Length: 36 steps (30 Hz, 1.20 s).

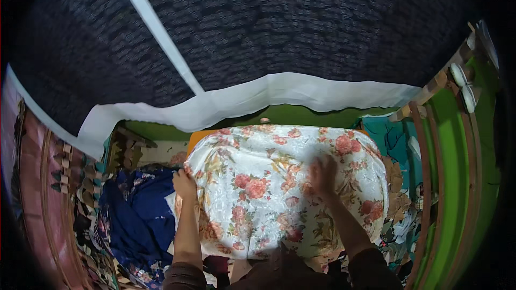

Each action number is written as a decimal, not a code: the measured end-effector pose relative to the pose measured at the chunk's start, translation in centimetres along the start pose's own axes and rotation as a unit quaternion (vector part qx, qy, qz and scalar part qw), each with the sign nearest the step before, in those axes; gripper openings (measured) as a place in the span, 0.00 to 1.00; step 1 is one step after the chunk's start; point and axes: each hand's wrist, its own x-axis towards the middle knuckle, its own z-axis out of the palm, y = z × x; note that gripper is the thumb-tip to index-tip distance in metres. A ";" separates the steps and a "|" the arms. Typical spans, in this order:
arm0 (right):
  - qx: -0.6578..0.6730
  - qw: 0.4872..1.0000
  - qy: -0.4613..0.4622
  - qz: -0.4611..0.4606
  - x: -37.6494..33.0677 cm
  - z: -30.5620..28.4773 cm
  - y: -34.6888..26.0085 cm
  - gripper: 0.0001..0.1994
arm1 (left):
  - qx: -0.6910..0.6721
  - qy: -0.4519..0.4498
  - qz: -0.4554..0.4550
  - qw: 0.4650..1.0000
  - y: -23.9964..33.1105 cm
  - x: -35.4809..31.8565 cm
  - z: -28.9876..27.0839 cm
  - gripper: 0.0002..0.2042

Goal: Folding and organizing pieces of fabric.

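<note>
A white cloth printed with coral roses and brownish leaves [252, 169] lies spread in front of me over an orange-topped surface [197, 138], with folds along its upper left part. At the cloth's left edge, my left hand [185, 184] has its fingers closed on the fabric. My right hand [323, 177] is over the right half of the cloth, fingers stretched out and smeared by motion; whether it presses on the fabric is hard to tell.
A dark blue flowered cloth [141, 220] is heaped at the left. Fabric scraps [400, 231] and teal cloth [388, 138] lie at the right. Wooden rails [424, 193] run along the right side. Dark patterned fabric with a white border [290, 90] hangs across the far side.
</note>
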 end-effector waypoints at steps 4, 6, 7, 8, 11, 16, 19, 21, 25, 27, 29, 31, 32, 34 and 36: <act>0.126 0.982 0.017 -0.138 3.5 2.7 -8.2 0.18 | -0.154 -0.120 -0.024 0.980 0.9 1.1 -1.6 0.18; 0.154 0.976 -0.019 -0.154 5.4 4.5 -12.5 0.17 | -0.137 -0.160 -0.014 0.977 -0.7 1.5 -2.9 0.27; 0.180 0.968 -0.054 -0.168 5.9 5.2 -14.9 0.16 | -0.174 -0.169 -0.051 0.969 -3.2 1.4 -1.7 0.29; 0.196 0.964 -0.060 -0.171 6.5 5.9 -17.8 0.16 | -0.217 -0.183 -0.088 0.955 -6.8 1.3 -0.5 0.29; 0.188 0.963 -0.084 -0.172 7.3 8.4 -23.0 0.17 | -0.283 -0.291 -0.097 0.909 -12.1 -0.1 1.3 0.29; 0.096 0.971 -0.176 -0.128 7.4 12.8 -26.5 0.21 | -0.381 -0.466 -0.046 0.798 -13.4 -2.0 1.1 0.15; 0.069 0.965 -0.235 -0.094 7.4 14.0 -27.5 0.23 | -0.328 -0.293 0.008 0.898 -13.6 0.0 -0.5 0.11; 0.063 0.972 -0.202 -0.101 7.1 14.2 -27.6 0.24 | -0.308 -0.164 -0.018 0.937 -13.3 4.9 -4.3 0.11; 0.014 0.966 -0.229 -0.121 9.2 14.2 -28.8 0.27 | -0.149 -0.055 0.091 0.983 -13.3 14.1 -9.8 0.11; 0.053 0.969 -0.218 -0.102 10.3 14.0 -28.8 0.27 | -0.214 0.062 0.140 0.965 -13.2 17.4 -10.6 0.10; 0.043 0.966 -0.250 -0.050 11.1 13.6 -28.6 0.27 | -0.406 -0.091 0.087 0.905 -13.8 20.1 -11.4 0.11; 0.016 0.962 -0.272 -0.037 10.9 12.8 -28.4 0.26 | -0.789 -0.362 -0.085 0.489 -18.1 21.4 -10.2 0.13; -0.019 0.954 -0.299 -0.008 10.7 12.6 -26.7 0.26 | -0.826 -0.262 -0.078 0.493 -14.7 19.7 -9.1 0.14; -0.032 0.955 -0.295 -0.011 9.4 11.9 -25.0 0.26 | -0.609 -0.351 -0.101 0.704 -14.1 16.3 -4.6 0.10; 0.005 0.958 -0.278 -0.073 8.4 12.9 -28.7 0.25 | -0.433 -0.248 -0.019 0.866 -22.6 10.9 2.9 0.24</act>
